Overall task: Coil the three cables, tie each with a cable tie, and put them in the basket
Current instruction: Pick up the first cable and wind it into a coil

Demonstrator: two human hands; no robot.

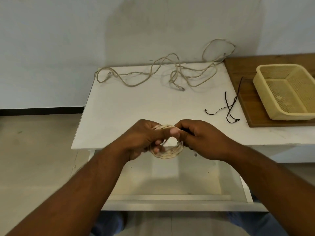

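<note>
A small coil of beige cable (170, 153) hangs just over the table's front edge, gripped on its left side by my left hand (144, 138). My right hand (201, 138) pinches the coil's top right, with something dark and thin between its fingers, probably a cable tie. Loose beige cables (153, 72) lie tangled along the back of the white table (136, 103), one loop leaning against the wall. Black cable ties (230, 108) lie at the table's right. A yellow plastic basket (260, 82) stands on a wooden board at the far right and holds no cables.
The wooden board (247, 103) under the basket overlaps the table's right side. Below the tabletop an open white drawer (170, 181) juts toward me. A pale wall rises right behind the table. Tiled floor lies to the left.
</note>
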